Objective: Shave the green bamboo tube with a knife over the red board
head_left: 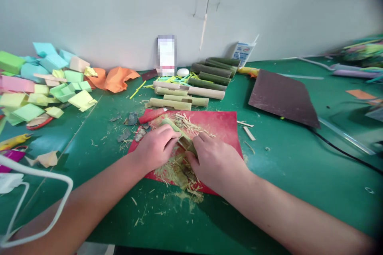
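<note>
A pale green bamboo tube [184, 140] with a notch cut in its side lies slantwise between my hands, above a red sheet [223, 125]. My left hand [158, 146] is closed on the tube's upper left part. Around its lower right end, my right hand [217, 162] is closed, thumb underneath; whether it also holds something small is hidden. Bamboo shavings and dust [169, 170] cover much of the sheet under the hands. Just beyond my left hand lies a red-handled tool [152, 115], partly hidden. Grey scraps [131, 118] lie beside the sheet.
Behind the sheet lie pale cut bamboo tubes [206, 92] and dark green tubes [209, 69]. A phone [166, 53] leans on the wall near a drink carton [243, 52]. Folded papers [44, 83] are heaped left, a dark board [281, 97] lies right, and a white cable [67, 199] loops nearby.
</note>
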